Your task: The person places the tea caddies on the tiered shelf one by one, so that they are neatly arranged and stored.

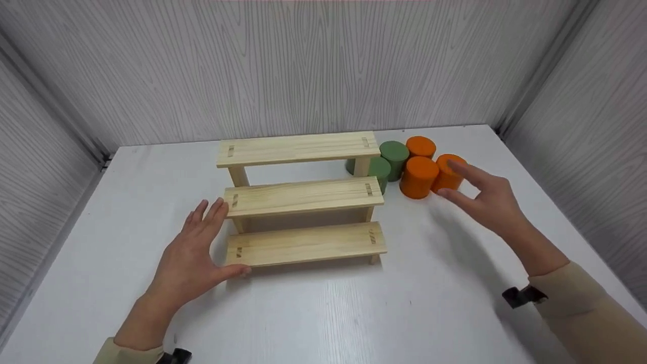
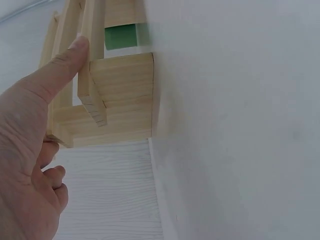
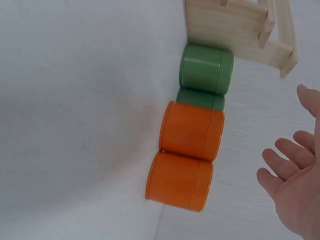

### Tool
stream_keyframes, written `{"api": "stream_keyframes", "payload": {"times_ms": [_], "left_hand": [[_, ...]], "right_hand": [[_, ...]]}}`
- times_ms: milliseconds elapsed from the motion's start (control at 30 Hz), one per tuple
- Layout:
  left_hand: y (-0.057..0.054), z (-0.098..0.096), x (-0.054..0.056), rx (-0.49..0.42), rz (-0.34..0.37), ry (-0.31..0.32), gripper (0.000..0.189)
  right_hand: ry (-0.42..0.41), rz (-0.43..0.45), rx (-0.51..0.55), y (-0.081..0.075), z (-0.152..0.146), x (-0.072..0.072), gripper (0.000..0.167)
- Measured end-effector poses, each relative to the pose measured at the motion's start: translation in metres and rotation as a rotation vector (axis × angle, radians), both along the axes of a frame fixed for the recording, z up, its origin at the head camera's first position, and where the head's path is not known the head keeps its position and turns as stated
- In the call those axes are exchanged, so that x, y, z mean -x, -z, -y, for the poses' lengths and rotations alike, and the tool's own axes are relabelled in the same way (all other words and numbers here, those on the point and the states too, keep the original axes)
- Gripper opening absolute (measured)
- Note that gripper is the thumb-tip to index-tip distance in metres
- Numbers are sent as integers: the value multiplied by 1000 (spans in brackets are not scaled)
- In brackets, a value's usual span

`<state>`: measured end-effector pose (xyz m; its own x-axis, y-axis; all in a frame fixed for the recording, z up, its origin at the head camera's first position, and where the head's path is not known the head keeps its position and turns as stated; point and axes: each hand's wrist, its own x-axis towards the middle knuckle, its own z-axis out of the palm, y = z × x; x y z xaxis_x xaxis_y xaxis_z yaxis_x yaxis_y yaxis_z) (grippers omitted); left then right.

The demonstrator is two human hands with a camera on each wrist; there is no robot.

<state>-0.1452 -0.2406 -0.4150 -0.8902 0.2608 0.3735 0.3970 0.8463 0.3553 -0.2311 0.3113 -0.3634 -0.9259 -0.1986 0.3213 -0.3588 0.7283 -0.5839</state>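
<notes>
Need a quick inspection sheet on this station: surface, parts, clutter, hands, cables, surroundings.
Surface: white table, a few small dark specks near the front.
Parts: three-step wooden shelf, upright; to its right, three orange canisters and at least three green canisters, some partly hidden by the shelf.
Clutter: nothing seen.
Left hand: touches the shelf's left end, thumb at the lowest step's front edge.
Right hand: by the rightmost orange canister, thumb and fingers apart, holding nothing.
Cables: nothing seen.
Surroundings: pale grey wood-grain panels behind and on both sides.
</notes>
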Motion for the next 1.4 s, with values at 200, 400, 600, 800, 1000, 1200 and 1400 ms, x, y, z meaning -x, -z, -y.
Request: {"api": "stream_keyframes", "payload": {"times_ms": [200, 400, 600, 800, 1000, 1200, 1400], "left_hand": [[3, 3, -5, -26, -37, 14, 129], [5, 4, -5, -45, -34, 17, 128], [8, 5, -2, -43, -37, 19, 131], [8, 3, -2, -64, -27, 28, 127], [8, 2, 0, -65, -35, 36, 125], [10, 2, 2, -43, -85, 54, 125], [9, 3, 3, -29, -73, 44, 125]], "right_hand": [[91, 147, 79, -1, -24, 30, 80], [113, 247, 116, 4, -40, 54, 89], [114, 323, 111, 13, -50, 70, 97], [98, 386, 131, 19, -54, 79, 101], [102, 413, 131, 25, -58, 86, 104], [121, 424, 119, 30, -61, 92, 112], [145, 458, 130, 33, -57, 94, 111]]}}
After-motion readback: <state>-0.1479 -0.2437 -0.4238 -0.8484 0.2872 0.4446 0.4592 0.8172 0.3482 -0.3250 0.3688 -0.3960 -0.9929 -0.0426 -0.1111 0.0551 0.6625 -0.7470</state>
